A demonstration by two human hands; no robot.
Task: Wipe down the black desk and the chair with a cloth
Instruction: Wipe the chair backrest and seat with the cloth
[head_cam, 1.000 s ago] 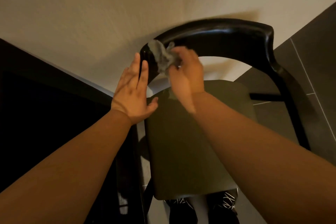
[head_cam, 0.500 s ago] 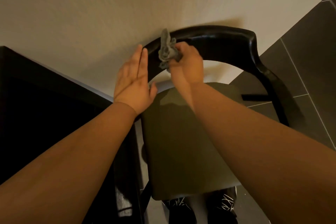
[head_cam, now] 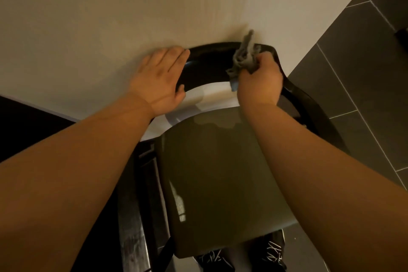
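- The right hand (head_cam: 260,77), right of centre in the frame, has its grip closed round a crumpled grey cloth (head_cam: 244,56) pressed on the curved glossy black chair backrest (head_cam: 209,59).
- The left hand (head_cam: 160,77) lies flat and open on the backrest's left end.
- The olive-grey seat (head_cam: 216,174) fills the lower centre.
- The black desk (head_cam: 26,121) shows at the left edge.

The chair (head_cam: 212,174) stands close against the pale wall (head_cam: 110,17), so little room shows behind its curved black backrest (head_cam: 209,59). The left hand (head_cam: 162,81) covers the rail's left end, the right hand (head_cam: 260,81) with the grey cloth (head_cam: 245,55) its right end; the stretch between them lies bare. The olive seat is unobstructed, and the gap under the backrest is open. The black desk (head_cam: 26,121) closes in the left side
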